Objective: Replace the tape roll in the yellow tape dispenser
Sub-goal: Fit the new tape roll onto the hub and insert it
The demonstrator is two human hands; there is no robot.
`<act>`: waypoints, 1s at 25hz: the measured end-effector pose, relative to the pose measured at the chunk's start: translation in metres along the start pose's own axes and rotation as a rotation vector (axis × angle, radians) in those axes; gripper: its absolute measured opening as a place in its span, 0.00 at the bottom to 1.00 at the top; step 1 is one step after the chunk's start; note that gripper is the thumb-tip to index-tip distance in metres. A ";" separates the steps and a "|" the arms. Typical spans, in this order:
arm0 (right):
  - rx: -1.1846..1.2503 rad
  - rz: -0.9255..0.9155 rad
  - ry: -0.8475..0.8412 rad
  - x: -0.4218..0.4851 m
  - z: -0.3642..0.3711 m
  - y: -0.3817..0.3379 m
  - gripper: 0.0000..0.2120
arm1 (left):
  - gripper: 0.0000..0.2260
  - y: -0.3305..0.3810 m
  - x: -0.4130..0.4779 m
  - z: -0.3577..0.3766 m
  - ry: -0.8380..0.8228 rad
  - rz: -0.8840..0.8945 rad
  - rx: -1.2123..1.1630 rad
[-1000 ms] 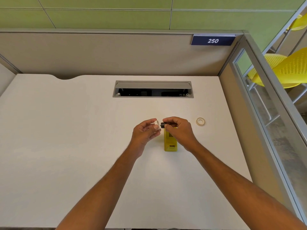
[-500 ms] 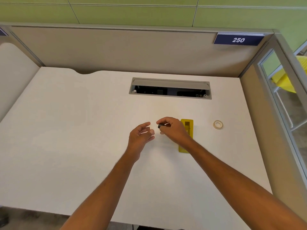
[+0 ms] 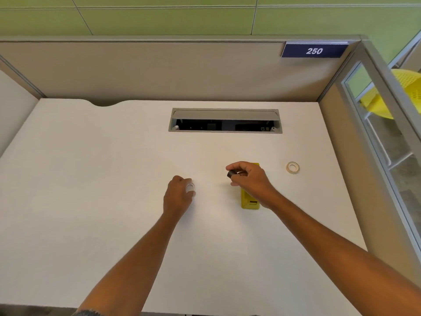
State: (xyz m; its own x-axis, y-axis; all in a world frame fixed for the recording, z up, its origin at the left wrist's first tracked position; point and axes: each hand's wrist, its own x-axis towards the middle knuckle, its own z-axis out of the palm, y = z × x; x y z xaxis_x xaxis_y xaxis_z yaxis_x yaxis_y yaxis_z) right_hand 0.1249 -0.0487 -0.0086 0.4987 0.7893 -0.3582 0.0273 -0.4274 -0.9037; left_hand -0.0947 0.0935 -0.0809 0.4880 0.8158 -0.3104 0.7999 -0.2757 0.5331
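A person at a white surface (image 3: pixel 91 179), mid roll swap. Left hand (image 3: pixel 178 197) rests low w/ its grip closed on a small white ring (image 3: pixel 190 187), prob. the spent core. Right hand (image 3: pixel 249 179) pinches a black spindle (image 3: pixel 232 173) above the yellow tape dispenser (image 3: pixel 250 201), which lies flat, partly hidden by that hand. Fresh tape roll (image 3: pixel 292 167) sits apart to the right, untouched.

Risks, as judged: the spindle is small and held by fingertips only, so a slip could send it rolling toward the open cable tray (image 3: pixel 225 120). The roll lies nearer the right edge and partition (image 3: pixel 337 133); a careless reach could nudge it off. Left and front offer plenty of room.
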 end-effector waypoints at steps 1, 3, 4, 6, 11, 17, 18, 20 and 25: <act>0.018 0.006 0.005 -0.001 -0.003 0.002 0.16 | 0.19 -0.001 0.001 -0.001 -0.001 -0.008 -0.002; 0.069 0.017 0.012 -0.005 -0.009 0.005 0.19 | 0.23 -0.001 0.000 -0.001 0.005 -0.028 -0.009; 0.099 0.018 0.013 -0.007 -0.013 0.007 0.20 | 0.25 0.000 -0.002 -0.001 0.016 -0.040 -0.006; 0.169 0.022 0.017 -0.011 -0.021 0.011 0.21 | 0.28 0.006 -0.005 -0.001 0.094 -0.052 0.024; 0.290 0.061 0.102 -0.025 -0.053 0.028 0.21 | 0.22 0.056 0.005 0.003 0.227 0.054 -0.018; 0.522 0.109 0.246 -0.044 -0.112 0.060 0.15 | 0.15 0.171 0.016 0.042 0.166 0.281 -0.183; 0.566 0.118 0.264 -0.047 -0.122 0.066 0.14 | 0.14 0.188 0.017 0.051 0.131 0.295 -0.209; 0.616 0.139 0.302 -0.053 -0.139 0.079 0.13 | 0.14 0.218 0.020 0.069 0.064 0.353 -0.226; 0.670 0.167 0.389 -0.063 -0.173 0.108 0.12 | 0.20 0.269 0.034 0.112 -0.129 0.493 -0.072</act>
State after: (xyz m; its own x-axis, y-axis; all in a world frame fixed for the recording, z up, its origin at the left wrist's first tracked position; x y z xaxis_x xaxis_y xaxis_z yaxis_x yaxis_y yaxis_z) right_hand 0.2464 -0.2207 -0.0426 0.7208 0.4747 -0.5051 -0.5400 -0.0724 -0.8385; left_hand 0.1758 -0.0097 -0.0362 0.8437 0.5273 -0.1006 0.4403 -0.5724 0.6917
